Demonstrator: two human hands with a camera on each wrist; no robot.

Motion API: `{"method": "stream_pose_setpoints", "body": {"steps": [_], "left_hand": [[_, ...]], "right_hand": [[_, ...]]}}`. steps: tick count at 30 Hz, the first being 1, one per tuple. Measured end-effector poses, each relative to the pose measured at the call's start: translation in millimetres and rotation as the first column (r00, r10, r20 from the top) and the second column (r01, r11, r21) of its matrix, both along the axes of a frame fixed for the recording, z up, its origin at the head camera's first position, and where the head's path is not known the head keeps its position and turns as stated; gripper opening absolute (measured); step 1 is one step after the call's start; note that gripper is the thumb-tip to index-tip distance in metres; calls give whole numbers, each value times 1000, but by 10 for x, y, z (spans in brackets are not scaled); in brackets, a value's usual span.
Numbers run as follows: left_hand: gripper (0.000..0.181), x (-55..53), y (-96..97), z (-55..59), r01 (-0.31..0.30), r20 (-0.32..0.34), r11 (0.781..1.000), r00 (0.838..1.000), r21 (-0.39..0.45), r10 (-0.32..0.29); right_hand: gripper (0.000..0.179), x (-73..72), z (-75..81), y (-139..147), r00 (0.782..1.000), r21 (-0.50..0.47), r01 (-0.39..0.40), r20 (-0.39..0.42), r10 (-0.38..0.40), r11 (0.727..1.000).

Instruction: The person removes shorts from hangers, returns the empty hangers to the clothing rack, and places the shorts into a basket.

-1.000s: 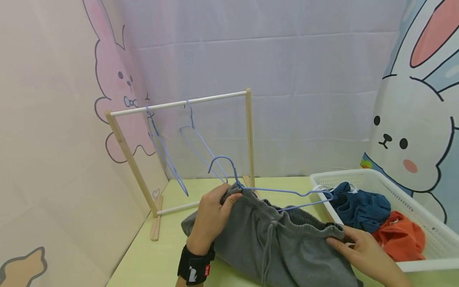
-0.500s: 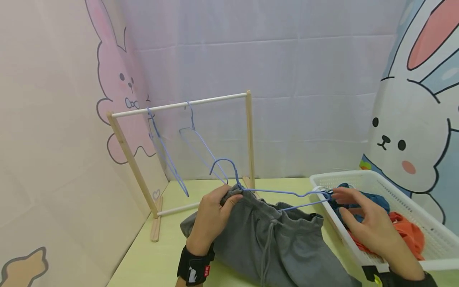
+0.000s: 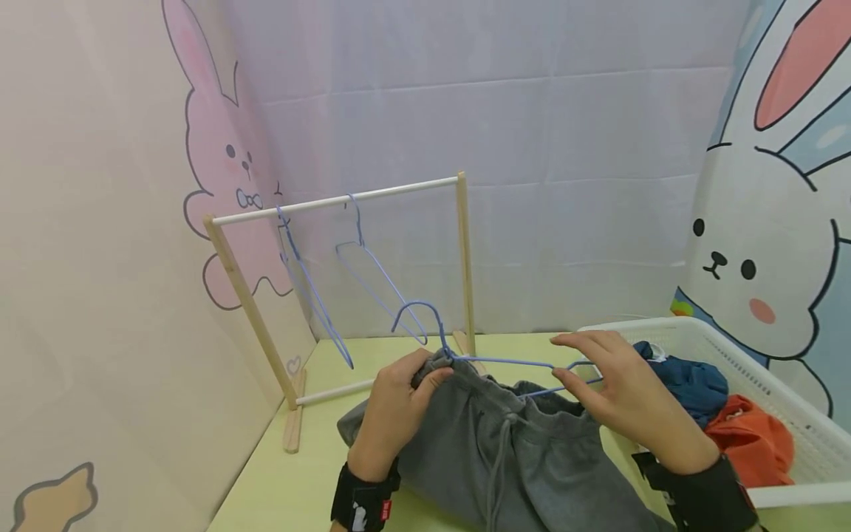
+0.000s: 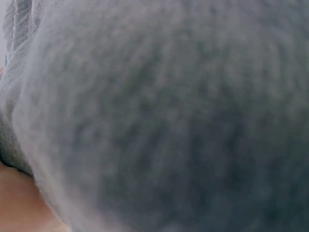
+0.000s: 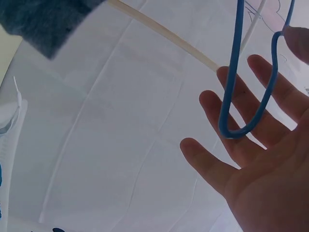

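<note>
My left hand (image 3: 394, 405) grips the waistband corner of grey drawstring pants (image 3: 552, 465), just below the hook of a blue wire hanger (image 3: 507, 360). One end of that hanger is hidden inside the waistband. Its other end sticks out to the right, over the waist opening. Around this free end is my right hand (image 3: 631, 395), thumb and fingers spread. In the right wrist view the fingers (image 5: 212, 108) extend straight behind the hanger's looped end, with the thumb tip close to the wire's notch; contact is unclear. Blurred grey cloth (image 4: 159, 116) fills the left wrist view.
Behind stands a wooden rack (image 3: 467, 258) with a white bar (image 3: 405, 192). Two blue hangers (image 3: 312, 284) hang from it. At right, a white plastic basket (image 3: 807, 425) holds blue clothing (image 3: 691, 384) and orange clothing (image 3: 751, 443). A yellow-green table (image 3: 255, 488) lies beneath.
My right hand has let go of the waistband's right side, lifted toward the basket's edge, then moved left to the hanger's free end. My left hand keeps its grip.
</note>
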State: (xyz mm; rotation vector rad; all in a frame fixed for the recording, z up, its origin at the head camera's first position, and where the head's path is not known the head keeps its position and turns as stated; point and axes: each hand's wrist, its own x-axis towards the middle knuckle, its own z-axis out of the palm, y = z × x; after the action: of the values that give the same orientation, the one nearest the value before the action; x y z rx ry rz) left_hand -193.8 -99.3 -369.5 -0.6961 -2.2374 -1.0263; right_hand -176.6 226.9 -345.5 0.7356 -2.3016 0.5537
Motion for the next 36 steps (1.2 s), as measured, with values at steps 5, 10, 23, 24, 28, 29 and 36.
{"method": "stream_pose_setpoints", "body": {"steps": [5,10,23,24,28,29,36], "left_hand": [[15,-18,19,-27,4,1,1000,1000,-11,-4],[14,-24,28,-41,1,5,999,1000,-35,-1],[15,-69,10,-107,-3,12,998,1000,-58,4],[16,-71,4,-114,-4,15,998,1000,-57,5],[16,-75,-28,-144,-30,28,998,999,-58,32],[16,-75,-35,-150,-35,30,998,999,-58,37],[16,-90,-55,-175,-32,20,997,999,-73,33]], "right_hand": [[39,-55,-68,-45,999,38,-37,-7,37,999],[28,-74,-153,-58,995,43,-97,-5,97,994],[31,-60,-265,40,990,-16,-137,-20,137,990],[33,-61,-271,58,990,-21,-136,-29,135,991],[40,-52,-277,145,987,-61,-152,-62,148,986],[42,-48,-272,170,986,-64,-154,-74,149,986],[42,36,-225,347,991,-109,-100,-101,89,989]]}}
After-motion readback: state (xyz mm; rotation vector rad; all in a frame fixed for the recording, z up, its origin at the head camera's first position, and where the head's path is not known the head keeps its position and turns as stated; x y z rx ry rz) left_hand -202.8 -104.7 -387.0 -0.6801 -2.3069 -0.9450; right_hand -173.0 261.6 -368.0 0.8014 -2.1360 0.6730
